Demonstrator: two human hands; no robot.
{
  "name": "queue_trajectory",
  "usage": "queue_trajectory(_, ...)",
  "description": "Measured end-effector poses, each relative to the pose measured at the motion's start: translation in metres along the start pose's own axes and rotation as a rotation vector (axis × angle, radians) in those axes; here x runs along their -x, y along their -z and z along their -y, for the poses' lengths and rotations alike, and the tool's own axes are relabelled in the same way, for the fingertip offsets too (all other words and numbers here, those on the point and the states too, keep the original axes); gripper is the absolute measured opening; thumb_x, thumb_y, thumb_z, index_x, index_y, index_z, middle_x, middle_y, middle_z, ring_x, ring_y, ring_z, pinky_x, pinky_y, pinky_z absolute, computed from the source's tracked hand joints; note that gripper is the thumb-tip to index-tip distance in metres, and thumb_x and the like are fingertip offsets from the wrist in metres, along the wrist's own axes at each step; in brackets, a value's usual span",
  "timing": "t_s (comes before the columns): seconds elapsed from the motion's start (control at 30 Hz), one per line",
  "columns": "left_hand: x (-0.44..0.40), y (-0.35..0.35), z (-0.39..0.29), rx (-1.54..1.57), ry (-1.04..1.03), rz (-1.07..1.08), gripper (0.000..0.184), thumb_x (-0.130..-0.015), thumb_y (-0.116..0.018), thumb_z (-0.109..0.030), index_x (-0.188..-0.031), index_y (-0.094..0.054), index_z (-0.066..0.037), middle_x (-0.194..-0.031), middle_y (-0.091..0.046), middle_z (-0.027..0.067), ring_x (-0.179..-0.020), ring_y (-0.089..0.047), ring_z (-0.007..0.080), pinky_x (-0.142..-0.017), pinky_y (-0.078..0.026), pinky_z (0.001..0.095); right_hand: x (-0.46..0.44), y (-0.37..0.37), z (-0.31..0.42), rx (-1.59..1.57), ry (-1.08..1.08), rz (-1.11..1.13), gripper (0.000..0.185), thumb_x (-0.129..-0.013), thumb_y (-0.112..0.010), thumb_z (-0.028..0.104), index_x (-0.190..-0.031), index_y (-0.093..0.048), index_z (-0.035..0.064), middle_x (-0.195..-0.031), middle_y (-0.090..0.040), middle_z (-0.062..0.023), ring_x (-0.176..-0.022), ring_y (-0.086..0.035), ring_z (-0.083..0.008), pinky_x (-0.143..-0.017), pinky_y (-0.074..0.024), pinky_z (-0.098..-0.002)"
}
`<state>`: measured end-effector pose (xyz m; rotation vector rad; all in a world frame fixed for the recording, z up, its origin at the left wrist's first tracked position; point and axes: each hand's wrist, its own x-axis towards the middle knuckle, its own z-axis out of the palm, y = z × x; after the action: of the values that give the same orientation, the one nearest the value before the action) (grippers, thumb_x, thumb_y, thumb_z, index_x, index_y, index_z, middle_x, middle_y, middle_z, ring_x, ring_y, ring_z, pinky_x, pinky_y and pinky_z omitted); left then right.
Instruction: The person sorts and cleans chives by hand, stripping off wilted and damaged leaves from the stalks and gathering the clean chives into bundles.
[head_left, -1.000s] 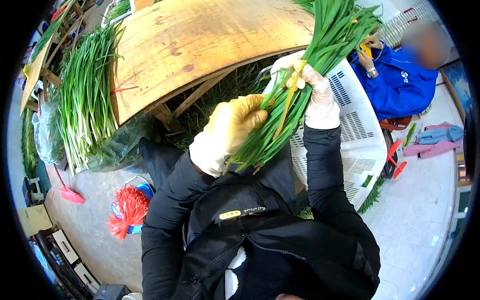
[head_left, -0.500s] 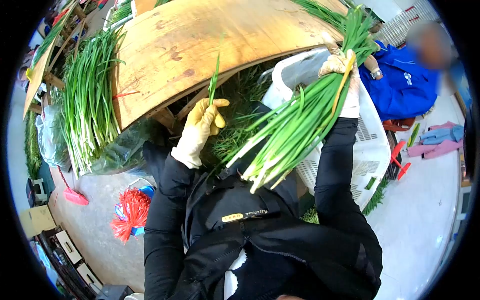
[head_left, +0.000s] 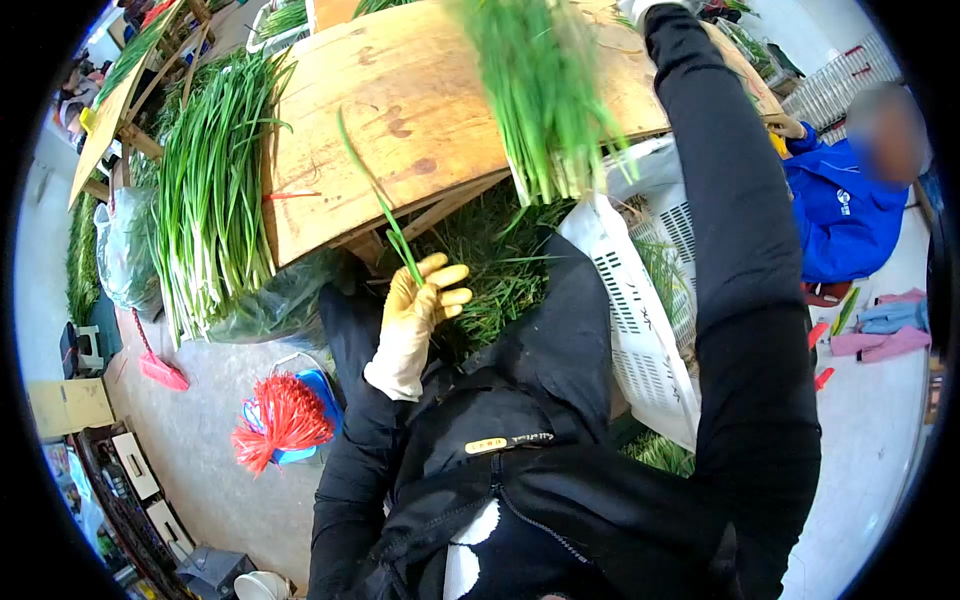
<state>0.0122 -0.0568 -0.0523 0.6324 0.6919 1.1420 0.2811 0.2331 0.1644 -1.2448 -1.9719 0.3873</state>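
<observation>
While left hand holds green sprig, it juts beyond gloved fingers.

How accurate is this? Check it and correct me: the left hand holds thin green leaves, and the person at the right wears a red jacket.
Wrong colour: the head view shows the jacket at the right is blue, not red. The rest stands: the left hand holds thin green leaves.

Grn bunch now fwd over tbl, R hand farther out.
</observation>
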Motion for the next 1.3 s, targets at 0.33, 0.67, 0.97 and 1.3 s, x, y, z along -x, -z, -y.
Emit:
queue_trajectory(0.33,-0.013,0.006,0.008,0.157,0.204,-0.009,0.044,-0.083,-0.055,-0.013,-0.122,-0.038,-0.005,-0.105,-0.057,0.0112,-0.062,-0.049,0.0065,-0.051,-0.038,0.0142,0.159,-0.102,0.033,0.602,-0.050,0.157,0.069,-0.075,-0.058,0.041,-0.126,-0.033,0.0019,-0.110,-0.048,-0.0218,-0.102,-0.045,-0.0347,-0.090,-0.0355,-0.0409)
queue_trajectory(0.67,-0.012,0.005,0.006,0.122,0.305,-0.040,0.035,-0.085,-0.052,-0.016,-0.117,-0.045,-0.005,-0.090,-0.061,0.0030,-0.055,-0.044,0.0019,-0.044,-0.033,0.0126,0.153,-0.064,-0.019,0.796,-0.364,0.029,0.054,-0.080,-0.052,0.017,-0.129,-0.033,0.0128,-0.085,-0.053,-0.0171,-0.077,-0.056,-0.0301,-0.065,-0.0468,-0.0419)
queue_trajectory(0.97,-0.017,0.001,0.012,0.166,0.203,-0.067,0.037,-0.084,-0.052,-0.015,-0.118,-0.044,-0.003,-0.100,-0.059,0.0043,-0.067,-0.049,0.0057,-0.054,-0.039,0.0143,0.185,-0.095,0.062,0.761,-0.012,0.156,0.082,-0.070,-0.065,0.032,-0.135,-0.019,0.0085,-0.119,-0.044,-0.0166,-0.092,-0.051,-0.0314,-0.081,-0.0425,-0.0395)
queue_trajectory(1.3,-0.049,0.000,0.009,0.179,0.099,-0.182,0.043,-0.079,-0.063,-0.024,-0.114,-0.048,-0.005,-0.106,-0.056,0.0044,-0.065,-0.045,0.0034,-0.052,-0.032,0.0158,0.237,-0.088,0.055,0.257,-0.502,0.080,0.037,-0.082,-0.055,0.034,-0.103,-0.057,0.0039,-0.082,-0.062,-0.0104,-0.075,-0.060,-0.0231,-0.069,-0.0456,-0.0338)
